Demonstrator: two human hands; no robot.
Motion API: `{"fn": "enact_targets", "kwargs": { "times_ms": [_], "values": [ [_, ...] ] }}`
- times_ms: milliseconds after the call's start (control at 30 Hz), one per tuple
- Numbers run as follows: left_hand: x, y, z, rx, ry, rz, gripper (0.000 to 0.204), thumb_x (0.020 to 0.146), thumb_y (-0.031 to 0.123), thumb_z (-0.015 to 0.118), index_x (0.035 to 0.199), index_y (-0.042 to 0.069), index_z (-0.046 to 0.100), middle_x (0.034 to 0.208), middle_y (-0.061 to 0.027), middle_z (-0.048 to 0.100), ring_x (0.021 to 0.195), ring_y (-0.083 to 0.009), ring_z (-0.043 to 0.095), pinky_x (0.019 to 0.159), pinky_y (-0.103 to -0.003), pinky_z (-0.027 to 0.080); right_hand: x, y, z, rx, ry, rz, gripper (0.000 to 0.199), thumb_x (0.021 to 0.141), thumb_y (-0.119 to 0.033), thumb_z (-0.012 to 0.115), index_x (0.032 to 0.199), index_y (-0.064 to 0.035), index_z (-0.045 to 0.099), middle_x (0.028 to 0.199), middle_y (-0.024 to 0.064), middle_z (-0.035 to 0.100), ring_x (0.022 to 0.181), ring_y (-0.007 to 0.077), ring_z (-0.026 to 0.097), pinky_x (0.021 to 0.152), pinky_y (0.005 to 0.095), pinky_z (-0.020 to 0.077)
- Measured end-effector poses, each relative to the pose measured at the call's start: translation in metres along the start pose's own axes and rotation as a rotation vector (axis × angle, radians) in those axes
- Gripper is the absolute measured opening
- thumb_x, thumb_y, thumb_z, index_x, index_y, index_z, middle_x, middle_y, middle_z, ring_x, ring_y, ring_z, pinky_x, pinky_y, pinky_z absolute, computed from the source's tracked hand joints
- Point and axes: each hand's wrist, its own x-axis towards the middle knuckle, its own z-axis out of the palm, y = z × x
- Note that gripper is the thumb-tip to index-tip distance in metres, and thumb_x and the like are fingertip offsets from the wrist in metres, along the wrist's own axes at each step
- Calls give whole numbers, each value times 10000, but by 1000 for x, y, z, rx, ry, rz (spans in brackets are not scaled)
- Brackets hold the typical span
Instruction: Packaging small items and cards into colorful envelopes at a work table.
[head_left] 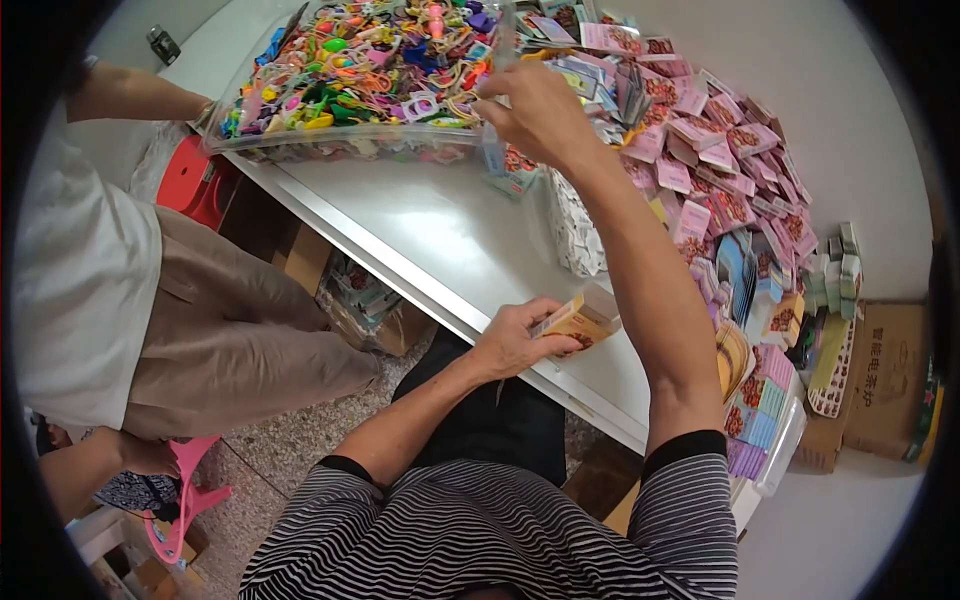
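My left hand (512, 342) is closed round a small yellow cardboard box (578, 322), holding it above the table's near edge. A flap stands up at the box's far end. Stretched far forward, my right hand (535, 112) hovers at the right-hand end of a clear plastic bin (350, 135) heaped with small colourful plastic trinkets (385, 75). Its fingers are curled together; what they hold, if anything, I cannot make out. Beneath that wrist lies a light-green printed packet (515, 178), next to a stack of white folded papers (575, 228).
A big heap of pink boxes (700, 135) covers the table's right side, with stacked coloured boxes (760, 400) nearer me. At left stands another person (90, 270), one hand on the bin, the other by a pink stool (185, 500). A brown carton (885, 370) is at far right.
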Motion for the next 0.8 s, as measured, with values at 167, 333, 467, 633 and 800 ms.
{"fn": "enact_targets", "kwargs": {
  "times_ms": [167, 333, 467, 633, 800],
  "values": [
    [1, 3, 3, 46, -1, -6, 436, 849, 117, 821, 1219, -32, 644, 1038, -96, 740, 930, -126, 700, 846, -266, 560, 56, 5, 57, -2, -205, -17, 330, 909, -302, 636, 1124, -67, 722, 1017, 188, 726, 971, 400, 673, 859, 493, 532],
    [-1, 9, -2, 102, 4, -3, 476, 832, 161, 839, 1210, -47, 637, 1033, -107, 744, 946, -141, 701, 856, -289, 554, 74, 0, 78, -137, -399, -128, 397, 903, -315, 657, 1192, -46, 691, 975, 195, 724, 943, 399, 675, 882, 481, 532],
    [0, 2, -5, 96, -13, 12, 479, 839, 177, 839, 1209, -48, 636, 1024, -112, 745, 956, -140, 699, 865, -291, 552, 62, 10, 67, 29, -310, -145, 352, 882, -288, 702, 1111, -21, 721, 929, 192, 721, 915, 381, 684, 853, 458, 529],
    [0, 4, -7, 23, -40, -4, 471, 853, 186, 833, 1210, -45, 632, 1033, -105, 747, 952, -140, 699, 863, -292, 553, 54, 11, 59, 245, -127, -7, 231, 876, -243, 684, 1010, -79, 778, 907, 178, 735, 897, 370, 698, 846, 458, 541],
    [0, 0, -5, 106, -28, 59, 470, 859, 189, 829, 1217, -41, 629, 1046, -110, 745, 957, -139, 695, 872, -295, 552, 54, 13, 53, 199, -12, 118, 234, 910, -208, 697, 1033, -16, 747, 882, 166, 723, 770, 280, 673, 744, 379, 520]
  ]
}}
